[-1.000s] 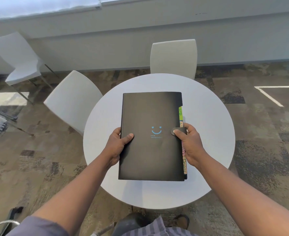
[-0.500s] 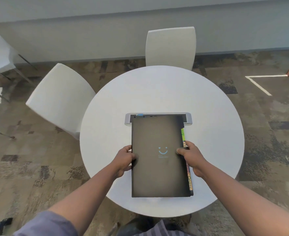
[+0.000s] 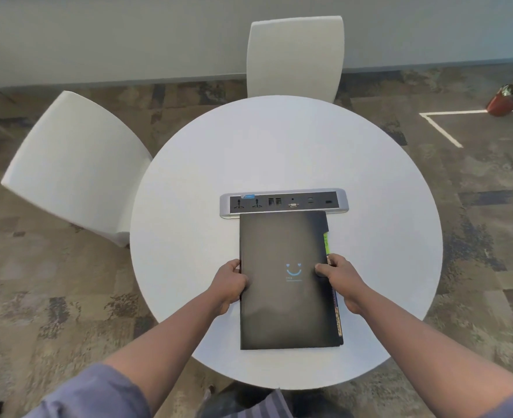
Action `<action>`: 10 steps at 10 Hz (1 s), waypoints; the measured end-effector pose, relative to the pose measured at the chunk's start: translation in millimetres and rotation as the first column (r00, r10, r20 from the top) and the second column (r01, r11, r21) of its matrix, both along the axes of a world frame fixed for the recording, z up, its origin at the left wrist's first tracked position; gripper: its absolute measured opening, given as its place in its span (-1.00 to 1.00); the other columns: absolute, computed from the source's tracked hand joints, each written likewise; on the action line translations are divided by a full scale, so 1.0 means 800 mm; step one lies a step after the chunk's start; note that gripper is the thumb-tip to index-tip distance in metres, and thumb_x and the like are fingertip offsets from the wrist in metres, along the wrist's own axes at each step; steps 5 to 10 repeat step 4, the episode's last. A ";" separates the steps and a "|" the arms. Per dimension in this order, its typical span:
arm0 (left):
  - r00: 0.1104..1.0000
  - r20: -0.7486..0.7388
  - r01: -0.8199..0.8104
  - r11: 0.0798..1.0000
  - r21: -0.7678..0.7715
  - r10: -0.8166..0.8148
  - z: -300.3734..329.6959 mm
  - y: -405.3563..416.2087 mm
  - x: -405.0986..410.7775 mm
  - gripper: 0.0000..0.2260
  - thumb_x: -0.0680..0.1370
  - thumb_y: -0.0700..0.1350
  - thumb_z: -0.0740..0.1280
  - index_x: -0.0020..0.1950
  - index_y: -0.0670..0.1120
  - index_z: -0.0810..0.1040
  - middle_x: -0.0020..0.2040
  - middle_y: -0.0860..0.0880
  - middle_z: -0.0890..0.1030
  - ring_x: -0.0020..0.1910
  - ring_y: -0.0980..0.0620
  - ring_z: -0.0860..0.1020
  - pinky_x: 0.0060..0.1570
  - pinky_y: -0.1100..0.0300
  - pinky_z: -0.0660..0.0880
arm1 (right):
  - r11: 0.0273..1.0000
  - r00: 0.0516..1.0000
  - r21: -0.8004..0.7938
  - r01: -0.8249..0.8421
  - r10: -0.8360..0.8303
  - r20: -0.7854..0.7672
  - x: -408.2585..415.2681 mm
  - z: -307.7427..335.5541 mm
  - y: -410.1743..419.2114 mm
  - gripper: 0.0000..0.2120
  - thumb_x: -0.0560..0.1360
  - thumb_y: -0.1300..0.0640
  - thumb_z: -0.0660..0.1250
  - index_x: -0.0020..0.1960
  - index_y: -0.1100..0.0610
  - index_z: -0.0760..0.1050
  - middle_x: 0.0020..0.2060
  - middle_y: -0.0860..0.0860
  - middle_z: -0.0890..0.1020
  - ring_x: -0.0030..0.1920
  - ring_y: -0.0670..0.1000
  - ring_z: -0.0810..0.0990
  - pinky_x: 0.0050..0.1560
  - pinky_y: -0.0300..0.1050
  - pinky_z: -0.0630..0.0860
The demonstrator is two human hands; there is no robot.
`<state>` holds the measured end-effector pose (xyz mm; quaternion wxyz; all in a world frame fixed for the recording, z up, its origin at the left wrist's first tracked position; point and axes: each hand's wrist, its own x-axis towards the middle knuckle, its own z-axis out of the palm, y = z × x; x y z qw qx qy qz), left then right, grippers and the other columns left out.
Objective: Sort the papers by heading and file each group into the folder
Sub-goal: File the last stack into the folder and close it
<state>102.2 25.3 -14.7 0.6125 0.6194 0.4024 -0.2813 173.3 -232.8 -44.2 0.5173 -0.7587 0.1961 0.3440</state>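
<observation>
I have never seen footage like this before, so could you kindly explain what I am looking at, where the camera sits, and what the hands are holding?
There is no machine here: a person wears one wide-angle camera on the head, looking forward and down, so you see their own two arms. The left hand and right hand grip the side edges of a closed black folder with a blue smiley mark; coloured tabs poke out along its right edge. It sits over a round white table, just below a built-in socket panel. Two white chairs stand around the table, and a red plant pot stands on the carpet.
</observation>
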 end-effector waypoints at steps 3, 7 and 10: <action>0.999 0.042 0.009 1.000 0.019 -0.010 0.004 0.006 0.005 -0.43 0.55 -0.42 0.22 0.52 -0.02 0.38 0.24 -0.04 0.58 0.00 0.03 0.56 -0.15 0.15 0.44 | 0.992 0.995 -0.075 -0.103 0.103 0.005 -0.004 0.009 -0.006 -0.40 0.61 0.10 0.35 0.60 0.10 0.25 0.47 0.02 0.41 0.38 0.08 0.45 0.26 -0.05 0.41; 0.993 0.111 0.037 0.993 0.114 -0.050 0.012 -0.002 0.009 -0.48 0.56 -0.39 0.21 0.48 -0.03 0.42 0.41 -0.06 0.46 0.22 0.00 0.51 -0.08 0.20 0.45 | 0.981 0.983 -0.099 -0.166 0.172 0.058 0.001 0.022 -0.007 -0.41 0.59 0.08 0.35 0.58 0.09 0.26 0.49 0.01 0.39 0.36 0.06 0.46 0.25 -0.07 0.43; 0.993 0.111 0.037 0.993 0.114 -0.050 0.012 -0.002 0.009 -0.48 0.56 -0.39 0.21 0.48 -0.03 0.42 0.41 -0.06 0.46 0.22 0.00 0.51 -0.08 0.20 0.45 | 0.981 0.983 -0.099 -0.166 0.172 0.058 0.001 0.022 -0.007 -0.41 0.59 0.08 0.35 0.58 0.09 0.26 0.49 0.01 0.39 0.36 0.06 0.46 0.25 -0.07 0.43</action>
